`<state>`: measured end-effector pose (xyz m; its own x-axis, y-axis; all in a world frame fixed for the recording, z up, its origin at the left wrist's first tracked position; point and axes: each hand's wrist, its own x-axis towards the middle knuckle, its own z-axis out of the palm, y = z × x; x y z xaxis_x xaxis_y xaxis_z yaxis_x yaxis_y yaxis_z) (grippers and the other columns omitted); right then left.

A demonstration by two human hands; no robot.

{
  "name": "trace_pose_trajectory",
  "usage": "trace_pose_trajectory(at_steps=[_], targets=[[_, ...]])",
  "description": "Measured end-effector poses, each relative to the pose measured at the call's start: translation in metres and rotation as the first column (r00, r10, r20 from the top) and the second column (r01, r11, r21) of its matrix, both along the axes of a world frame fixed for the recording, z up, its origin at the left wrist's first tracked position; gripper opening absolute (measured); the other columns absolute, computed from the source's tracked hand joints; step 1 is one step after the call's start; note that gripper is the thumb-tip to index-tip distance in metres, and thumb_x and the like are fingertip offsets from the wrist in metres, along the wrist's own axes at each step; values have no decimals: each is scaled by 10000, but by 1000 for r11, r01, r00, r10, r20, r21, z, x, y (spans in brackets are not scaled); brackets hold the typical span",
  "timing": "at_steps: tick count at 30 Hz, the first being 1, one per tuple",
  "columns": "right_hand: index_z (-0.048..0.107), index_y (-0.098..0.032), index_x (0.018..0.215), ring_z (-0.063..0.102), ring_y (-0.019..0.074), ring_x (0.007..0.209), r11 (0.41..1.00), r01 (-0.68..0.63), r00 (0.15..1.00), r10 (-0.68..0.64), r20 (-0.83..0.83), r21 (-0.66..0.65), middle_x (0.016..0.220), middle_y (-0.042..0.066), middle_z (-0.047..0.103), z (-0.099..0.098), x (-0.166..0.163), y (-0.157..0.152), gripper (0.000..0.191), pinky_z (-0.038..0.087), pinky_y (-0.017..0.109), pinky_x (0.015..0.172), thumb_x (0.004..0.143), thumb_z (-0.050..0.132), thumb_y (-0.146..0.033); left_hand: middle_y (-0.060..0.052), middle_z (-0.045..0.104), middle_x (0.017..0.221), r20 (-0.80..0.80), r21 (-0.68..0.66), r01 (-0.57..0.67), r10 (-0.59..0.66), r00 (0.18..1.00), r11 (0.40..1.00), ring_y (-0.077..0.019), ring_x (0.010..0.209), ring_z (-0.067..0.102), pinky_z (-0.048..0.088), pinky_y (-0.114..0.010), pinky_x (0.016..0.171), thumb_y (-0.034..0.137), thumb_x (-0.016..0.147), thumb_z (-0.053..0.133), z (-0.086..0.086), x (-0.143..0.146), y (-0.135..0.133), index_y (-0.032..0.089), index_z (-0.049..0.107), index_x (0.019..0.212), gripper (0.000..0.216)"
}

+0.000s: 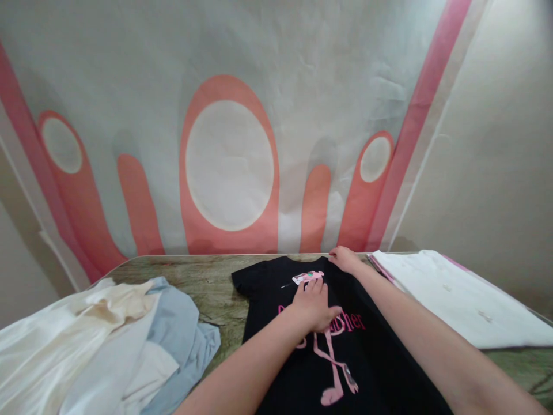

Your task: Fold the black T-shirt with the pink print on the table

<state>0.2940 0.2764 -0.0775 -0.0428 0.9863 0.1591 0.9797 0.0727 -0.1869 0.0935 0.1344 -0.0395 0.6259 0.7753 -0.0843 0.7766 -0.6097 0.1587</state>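
Observation:
A black T-shirt (371,357) with a pink cartoon print and pink lettering lies spread on the wooden table (207,282), its collar toward the wall. My left hand (311,305) rests flat on the chest print, fingers stretched out and together. My right hand (343,257) reaches to the shirt's far right shoulder at the table's back edge; its fingers curl onto the fabric there, and whether they pinch it is unclear.
A heap of cream, white and light blue garments (112,340) lies at the left. A stack of folded white cloth (458,297) with a pink edge sits at the right. A wall with red-orange shapes (228,161) stands right behind the table.

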Motion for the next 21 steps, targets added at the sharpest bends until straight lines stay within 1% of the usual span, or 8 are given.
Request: trace_pose_trajectory(at_steps=[2,4,7,9,12,15,18,21], targets=[[684,-198,936,614,196,888,1000,-21,999,22,-29,9,954,78,680,-4,-4,3,228,433,264,760,774,573,-316,-114,202,1451,40,67,-72,70,997,995,-255,1337,149,104,-454,1076,585,855,177,-15,24,26,89,284,1372,724],[686,-190,897,620,179,847,999,-44,998,45,-54,22,903,64,689,-6,-5,5,201,436,246,735,773,574,-302,-118,191,1454,76,96,-126,119,990,987,-258,1340,134,83,-476,1075,580,850,184,-30,38,40,83,274,1375,729],[684,-182,855,622,163,795,997,-64,994,67,-81,37,856,55,693,-9,-3,8,171,436,232,708,776,570,-281,-121,172,1458,121,120,-161,146,982,980,-270,1342,118,62,-500,1069,603,835,169,-48,43,44,93,270,1379,752],[682,-177,840,622,156,773,997,-63,993,66,-97,39,832,54,694,-12,-2,10,164,434,228,698,786,561,-274,-114,162,1462,138,132,-164,146,980,978,-275,1343,111,55,-507,1066,617,828,151,-55,43,43,113,262,1385,760],[677,-171,822,621,157,754,999,-32,992,37,-120,41,817,60,691,-17,-1,13,156,435,233,686,792,554,-261,-100,163,1464,139,145,-155,135,981,977,-277,1344,99,47,-509,1065,629,821,131,-59,42,41,136,251,1391,763],[671,-170,823,620,172,772,998,5,991,4,-137,60,835,71,686,-19,-4,12,137,440,252,701,781,562,-241,-106,169,1462,124,150,-149,131,984,977,-280,1343,97,48,-514,1062,634,819,111,-59,42,42,129,248,1391,776],[652,-150,931,605,206,887,994,17,989,-1,-150,108,957,112,665,-17,-8,4,193,438,292,784,780,550,-213,-111,165,1463,105,155,-150,135,985,976,-280,1344,94,55,-512,1062,631,819,102,-59,43,42,124,251,1390,778],[602,-133,1071,563,216,1013,989,-21,985,45,-164,150,1097,133,618,-14,-14,-13,288,408,323,885,832,457,-201,-108,163,1464,109,167,-155,138,984,974,-279,1345,84,57,-504,1063,628,820,101,-59,43,42,126,236,1394,775]])
